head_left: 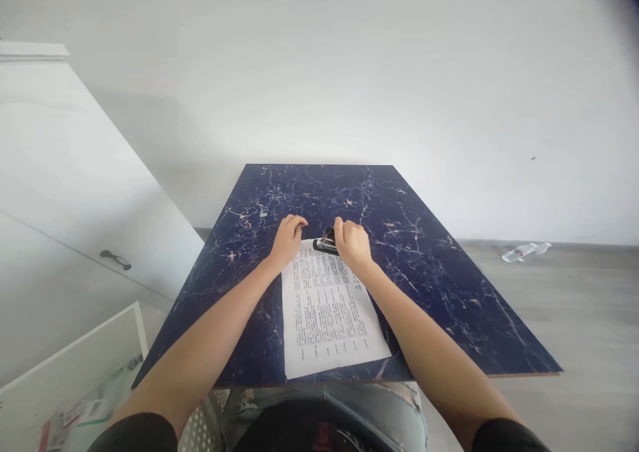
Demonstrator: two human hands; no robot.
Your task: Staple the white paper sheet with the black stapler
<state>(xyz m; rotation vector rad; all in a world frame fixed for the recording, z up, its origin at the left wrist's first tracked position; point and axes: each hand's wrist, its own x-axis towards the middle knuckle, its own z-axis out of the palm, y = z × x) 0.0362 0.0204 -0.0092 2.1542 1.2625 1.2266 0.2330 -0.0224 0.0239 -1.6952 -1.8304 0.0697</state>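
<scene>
Faded denim [413,420] shows low in my feed, just under the near edge of a dark blue marbled table [424,259]. On that table I see a printed sheet [329,312] lying flat between the forearms. At its top edge the right hand [353,244] has its fingers wrapped around a black-and-metal stapler [325,244] (partly hidden from me). Beside the sheet's upper left corner, the left hand [287,240] curls its fingers; I cannot tell whether they pinch paper. Farther off stands a pale wall [319,72].
</scene>
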